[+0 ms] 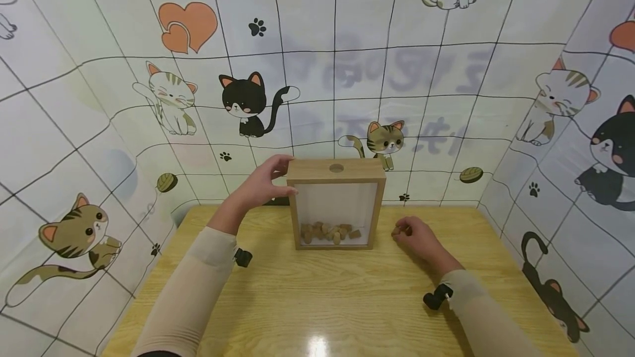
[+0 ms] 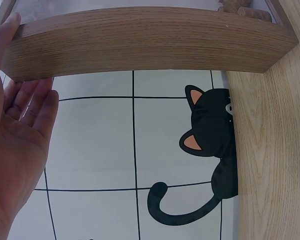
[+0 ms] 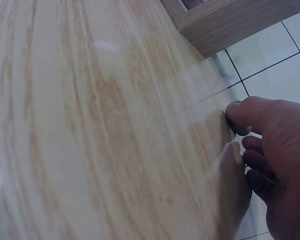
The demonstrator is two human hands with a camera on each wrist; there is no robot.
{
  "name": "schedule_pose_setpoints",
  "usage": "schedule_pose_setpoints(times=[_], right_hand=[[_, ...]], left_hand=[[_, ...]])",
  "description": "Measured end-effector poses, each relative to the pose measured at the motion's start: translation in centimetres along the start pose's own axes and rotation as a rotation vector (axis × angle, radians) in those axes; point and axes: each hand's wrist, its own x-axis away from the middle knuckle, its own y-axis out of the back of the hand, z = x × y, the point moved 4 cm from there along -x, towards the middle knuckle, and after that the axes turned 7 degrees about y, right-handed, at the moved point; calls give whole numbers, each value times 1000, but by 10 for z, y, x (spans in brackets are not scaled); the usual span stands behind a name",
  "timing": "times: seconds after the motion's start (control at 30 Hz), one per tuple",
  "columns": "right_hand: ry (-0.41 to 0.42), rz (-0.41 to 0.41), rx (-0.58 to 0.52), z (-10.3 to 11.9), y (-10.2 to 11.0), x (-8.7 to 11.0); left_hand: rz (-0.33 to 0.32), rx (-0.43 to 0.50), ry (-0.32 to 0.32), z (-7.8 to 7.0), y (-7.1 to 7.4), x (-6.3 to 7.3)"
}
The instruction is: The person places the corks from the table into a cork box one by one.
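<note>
An upright wooden box (image 1: 381,208) with a clear front and a round hole (image 1: 336,168) in its top stands toward the back of the table. Small wooden pieces (image 1: 327,231) lie heaped along its bottom inside. My left hand (image 1: 268,183) holds the box at its upper left corner, thumb at the front edge and fingers behind; the left wrist view shows this hand (image 2: 27,125) around the side panel (image 2: 140,45). Right of the box, low over the table, my right hand (image 1: 416,238) pinches a small brown piece (image 3: 238,128), mostly covered by the fingers.
The light wood-grain table (image 1: 317,291) reaches back to a white grid-patterned cloth (image 1: 317,81) with printed cats, which hangs behind and at both sides. Black wrist cameras (image 1: 436,296) sit at the sleeve cuffs.
</note>
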Motion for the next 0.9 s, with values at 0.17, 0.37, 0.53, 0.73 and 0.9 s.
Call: schedule_pose_setpoints(times=[0.17, 0.37, 0.53, 0.73, 0.9], right_hand=[[-3, -6, 0, 1, 0, 0], [-12, -12, 13, 1, 2, 0], [6, -21, -16, 6, 6, -1], [89, -31, 6, 20, 16, -1], [168, -72, 71, 39, 26, -3]], left_hand=[[3, 11, -2, 0, 0, -1], [2, -1, -7, -1, 1, -1], [1, -8, -18, -2, 1, -1], [1, -18, -25, -2, 1, -1], [-2, -30, -23, 0, 1, -2]])
